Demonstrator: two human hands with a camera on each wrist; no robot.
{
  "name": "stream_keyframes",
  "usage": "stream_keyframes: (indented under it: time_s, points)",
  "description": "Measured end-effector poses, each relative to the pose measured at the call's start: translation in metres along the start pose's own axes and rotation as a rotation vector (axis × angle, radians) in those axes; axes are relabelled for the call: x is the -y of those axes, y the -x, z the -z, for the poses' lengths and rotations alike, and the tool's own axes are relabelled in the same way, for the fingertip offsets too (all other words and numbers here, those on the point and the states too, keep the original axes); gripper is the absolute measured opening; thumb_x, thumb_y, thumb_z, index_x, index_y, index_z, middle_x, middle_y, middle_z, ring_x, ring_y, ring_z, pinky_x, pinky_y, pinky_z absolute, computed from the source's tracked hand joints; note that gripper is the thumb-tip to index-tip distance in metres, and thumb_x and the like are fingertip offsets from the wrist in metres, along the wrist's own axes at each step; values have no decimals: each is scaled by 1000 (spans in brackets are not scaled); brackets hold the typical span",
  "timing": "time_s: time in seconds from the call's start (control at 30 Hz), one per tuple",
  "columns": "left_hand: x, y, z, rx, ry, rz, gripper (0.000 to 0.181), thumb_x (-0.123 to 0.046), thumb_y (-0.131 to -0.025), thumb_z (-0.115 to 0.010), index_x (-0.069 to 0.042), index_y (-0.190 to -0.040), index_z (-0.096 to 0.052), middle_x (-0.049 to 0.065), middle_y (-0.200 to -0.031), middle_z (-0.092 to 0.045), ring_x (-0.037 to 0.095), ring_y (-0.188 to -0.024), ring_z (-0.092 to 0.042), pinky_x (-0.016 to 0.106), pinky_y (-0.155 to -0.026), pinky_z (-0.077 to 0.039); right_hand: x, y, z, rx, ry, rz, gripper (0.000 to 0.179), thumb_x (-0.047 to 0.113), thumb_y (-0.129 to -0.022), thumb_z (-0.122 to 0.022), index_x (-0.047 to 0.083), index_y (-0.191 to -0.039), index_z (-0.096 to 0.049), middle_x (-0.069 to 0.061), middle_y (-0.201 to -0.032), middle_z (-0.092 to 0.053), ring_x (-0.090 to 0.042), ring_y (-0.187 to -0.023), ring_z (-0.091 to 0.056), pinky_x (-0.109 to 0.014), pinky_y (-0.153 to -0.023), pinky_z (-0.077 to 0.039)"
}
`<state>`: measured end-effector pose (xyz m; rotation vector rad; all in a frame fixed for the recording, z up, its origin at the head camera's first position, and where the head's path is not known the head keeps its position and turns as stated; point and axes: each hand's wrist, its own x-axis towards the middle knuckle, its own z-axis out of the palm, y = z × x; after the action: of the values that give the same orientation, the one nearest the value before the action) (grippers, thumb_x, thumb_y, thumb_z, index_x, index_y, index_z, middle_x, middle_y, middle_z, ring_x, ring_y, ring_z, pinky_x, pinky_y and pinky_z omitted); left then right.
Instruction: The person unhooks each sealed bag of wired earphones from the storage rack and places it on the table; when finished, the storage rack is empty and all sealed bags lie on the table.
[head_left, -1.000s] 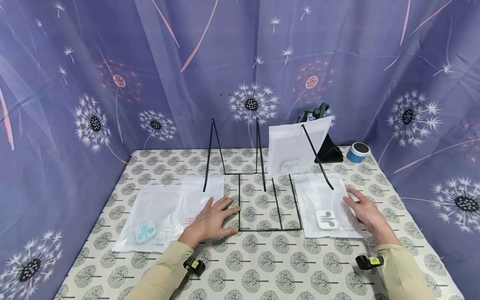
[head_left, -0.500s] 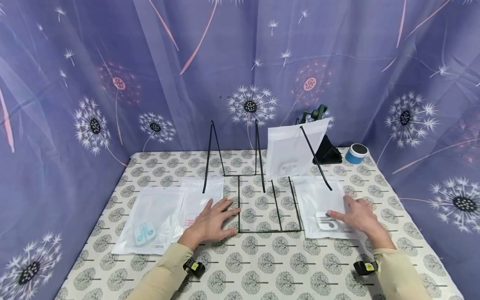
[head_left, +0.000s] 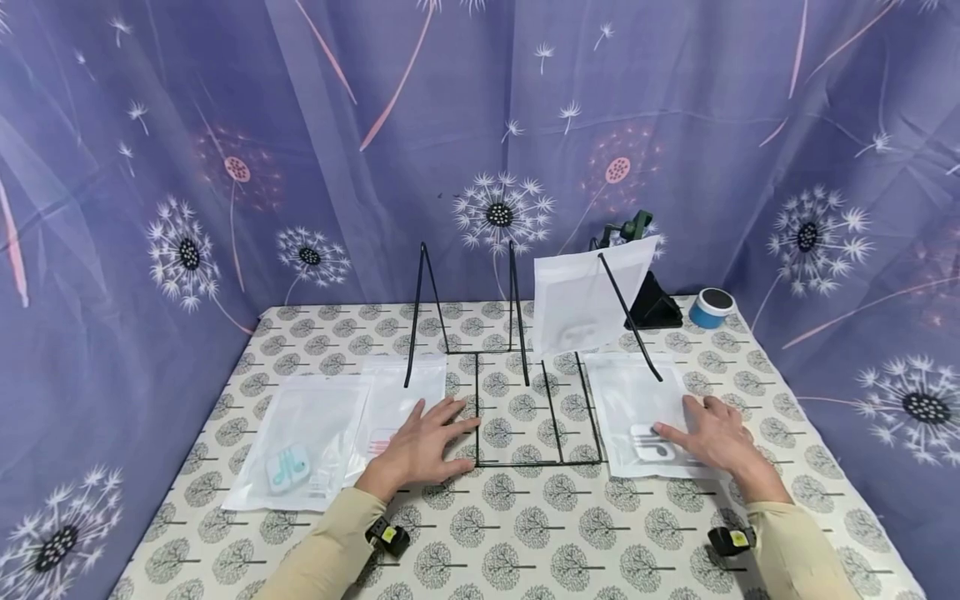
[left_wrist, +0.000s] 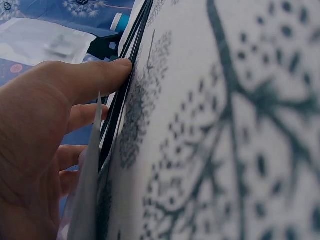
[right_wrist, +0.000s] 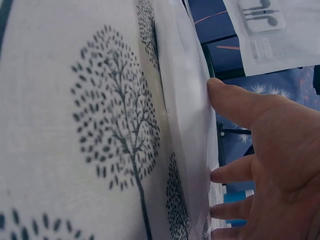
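Observation:
My right hand (head_left: 722, 437) lies spread over the right side of a flat white zip bag (head_left: 633, 392); its thumb (head_left: 670, 433) touches the bag over a square case of earphones (head_left: 651, 443). In the right wrist view, the fingertips (right_wrist: 216, 175) rest on the bag's surface (right_wrist: 187, 100), not curled around it. My left hand (head_left: 420, 442) lies with fingers spread at the left side of a black wire rack (head_left: 520, 321). Its thumb (left_wrist: 121, 65) meets the rack's base wires in the left wrist view. Partly under this hand lies a zip bag with pink contents (head_left: 393, 396).
Another zip bag (head_left: 315, 417) with teal earphones lies far left. A filled bag (head_left: 581, 292) hangs on the rack's right hook. Behind it stand a black stand with a green clamp (head_left: 637, 223) and a blue-and-white round container (head_left: 711, 308). A purple curtain (head_left: 375, 208) surrounds the table.
My right hand has moved left from the bag's right edge onto the bag, its thumb now at the earphone case. The left hand has stayed in place.

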<state>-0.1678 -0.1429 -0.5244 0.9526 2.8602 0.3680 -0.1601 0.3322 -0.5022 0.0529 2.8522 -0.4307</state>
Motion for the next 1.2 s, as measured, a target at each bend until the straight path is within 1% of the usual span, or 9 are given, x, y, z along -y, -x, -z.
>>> stream_keyframes:
  time_s: [0.27,0.43,0.53,0.67,0.8,0.9,1.0,1.13,1.2]
  points:
    - [0,0,-2,-11,-10,-5,71,-66,-87,-55,-33,-148,-40,5,-161,-25,31,-148,-22,65,-117,-13,-1,-3,5,-7,-19,-4,106,77,-85,-46,-4,-149,-23,-45,-145,-16,-71,-124,-17,-83,-87,-30]
    - [0,0,-2,-10,-21,-4,71,-66,-88,-54,-33,-149,-40,5,-161,-25,30,-149,-22,64,-117,-13,-1,-10,10,-121,-68,42,98,67,-88,-53,-6,-147,-26,-46,-140,-29,-67,-122,-29,-77,-96,-31]
    - [0,1,-2,-13,-20,-7,71,-66,-88,-54,-32,-149,-40,6,-161,-25,30,-148,-22,64,-117,-13,1,-15,14,-205,-130,102,90,58,-90,-58,-7,-146,-30,-44,-134,-40,-62,-117,-40,-75,-94,-35]
    - [0,1,-1,-14,-16,-6,71,-65,-88,-54,-32,-149,-40,6,-161,-26,30,-148,-22,64,-117,-14,6,-20,18,-303,-261,145,80,48,-91,-64,-6,-142,-34,-40,-129,-47,-56,-112,-48,-70,-89,-40]
    - [0,0,-1,-8,-13,-1,71,-66,-88,-53,-33,-149,-39,6,-161,-25,29,-149,-22,64,-117,-13,13,-23,22,-379,-414,181,67,32,-90,-70,-5,-136,-37,-36,-125,-52,-50,-112,-52,-65,-91,-44]
    - [1,0,-2,-5,-11,-1,71,-66,-88,-53,-33,-149,-39,6,-161,-25,29,-149,-22,64,-117,-13,19,-27,24,-418,-492,226,62,19,-88,-72,-4,-135,-38,-33,-121,-55,-43,-110,-55,-56,-93,-48]
    - [1,0,-1,-7,-13,-5,71,-66,-88,-53,-32,-149,-39,6,-161,-25,30,-148,-22,65,-117,-13,26,-34,25,-457,-551,267,61,11,-86,-73,-3,-136,-40,-29,-119,-57,-33,-108,-56,-37,-93,-53]
    - [0,0,-1,-6,-14,-6,71,-66,-87,-54,-32,-149,-40,5,-161,-25,31,-148,-22,65,-117,-13,36,-42,25,-513,-605,300,62,7,-84,-75,-1,-135,-42,-24,-115,-60,-10,-99,-56,-12,-84,-51]
    - [0,0,0,-1,-16,-4,72,-66,-87,-54,-32,-149,-39,5,-161,-24,30,-148,-22,65,-117,-13,43,-45,27,-528,-625,305,63,5,-83,-76,-1,-135,-42,-23,-113,-60,0,-95,-55,-9,-83,-50]
